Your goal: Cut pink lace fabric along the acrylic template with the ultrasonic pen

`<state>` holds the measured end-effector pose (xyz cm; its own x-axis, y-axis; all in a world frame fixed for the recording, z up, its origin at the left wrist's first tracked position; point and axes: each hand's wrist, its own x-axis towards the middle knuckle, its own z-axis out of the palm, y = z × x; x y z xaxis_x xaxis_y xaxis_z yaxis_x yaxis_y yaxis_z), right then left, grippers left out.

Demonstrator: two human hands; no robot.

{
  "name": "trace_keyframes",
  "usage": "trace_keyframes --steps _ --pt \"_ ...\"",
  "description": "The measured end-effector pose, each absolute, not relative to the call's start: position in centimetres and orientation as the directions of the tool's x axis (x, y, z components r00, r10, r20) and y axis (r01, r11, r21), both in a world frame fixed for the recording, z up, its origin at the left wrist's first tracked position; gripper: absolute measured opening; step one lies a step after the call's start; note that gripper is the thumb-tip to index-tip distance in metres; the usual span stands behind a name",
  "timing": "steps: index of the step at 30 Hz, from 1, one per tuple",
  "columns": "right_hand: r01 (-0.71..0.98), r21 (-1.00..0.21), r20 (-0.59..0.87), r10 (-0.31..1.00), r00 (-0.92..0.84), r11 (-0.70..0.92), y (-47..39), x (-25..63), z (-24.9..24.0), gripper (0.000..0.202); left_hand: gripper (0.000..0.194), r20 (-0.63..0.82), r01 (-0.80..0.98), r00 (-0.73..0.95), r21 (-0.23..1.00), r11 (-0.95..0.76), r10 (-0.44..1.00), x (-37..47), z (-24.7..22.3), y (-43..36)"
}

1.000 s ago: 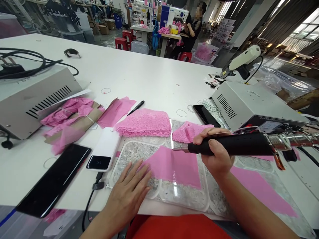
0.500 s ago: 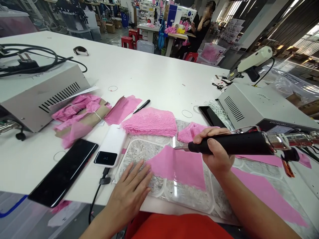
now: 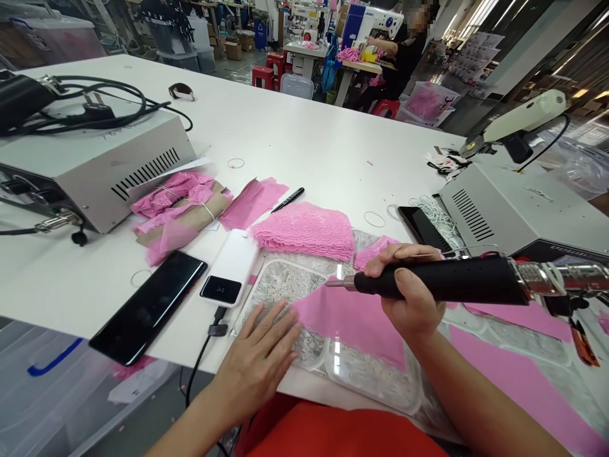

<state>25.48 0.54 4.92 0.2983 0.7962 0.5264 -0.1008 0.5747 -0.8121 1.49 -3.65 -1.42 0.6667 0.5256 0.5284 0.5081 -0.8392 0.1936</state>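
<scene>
My right hand [image 3: 413,295] is wrapped round a black handheld welding tool [image 3: 451,279], thick-bodied and wired at its back end. The tool's metal tip points left, over the upper edge of a flat pink fabric piece [image 3: 359,324]. Under that fabric lies a clear plastic lid [image 3: 375,381] with rounded compartments. My left hand [image 3: 264,349] rests flat with fingers stretched out, its fingertips at the fabric's left corner. Just behind the lid sits a stack of pink lace pieces [image 3: 304,231]. Part of a smaller pink lace pile [image 3: 373,252] shows behind my right hand.
A white power bank [image 3: 231,263] with a cable and a black phone [image 3: 150,308] lie at left. Grey machine boxes stand left [image 3: 95,171] and right [image 3: 518,197]. More pink fabric [image 3: 514,374] lies at right. A person [image 3: 404,57] sits at a sewing machine beyond the table.
The view has shifted slightly, so the table things appear further right. The tool's tip has moved a little left along the fabric's upper edge. My left hand stays flat at the corner.
</scene>
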Motion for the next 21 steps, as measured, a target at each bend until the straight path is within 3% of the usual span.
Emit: trace_keyframes --steps 21 --pt "-0.119 -0.842 0.487 0.837 0.249 0.525 0.0 24.1 4.9 0.008 0.030 0.539 0.521 0.645 0.209 -0.828 0.541 1.3 -1.3 -4.0"
